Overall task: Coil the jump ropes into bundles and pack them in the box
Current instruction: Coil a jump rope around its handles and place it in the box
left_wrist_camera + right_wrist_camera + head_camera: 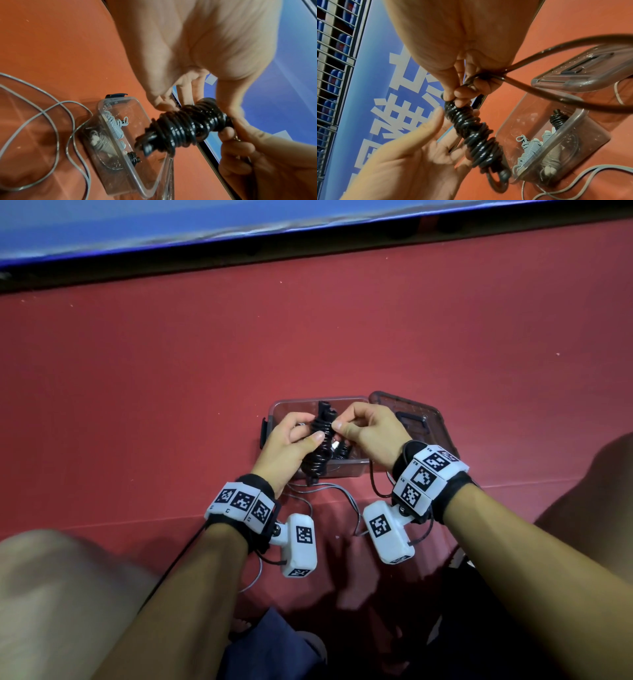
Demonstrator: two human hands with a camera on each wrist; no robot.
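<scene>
— Palm and wrist fill my view; what's the job now?
— Winding the black rope bundle (pixel 317 446): left hand (pixel 291 446) clamps it above the box (pixel 346 470), right hand (pixel 368 429) pinches the loose tail.
— Next?
— Probably tuck that tail, then lay it beside the grey bundles (pixel 529 150).

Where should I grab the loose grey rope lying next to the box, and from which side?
Judging by its pose, take the loose grey rope at the raised crossing of its loops, from above: it lies slack on the floor beside the clear box, nothing covering it.
</scene>
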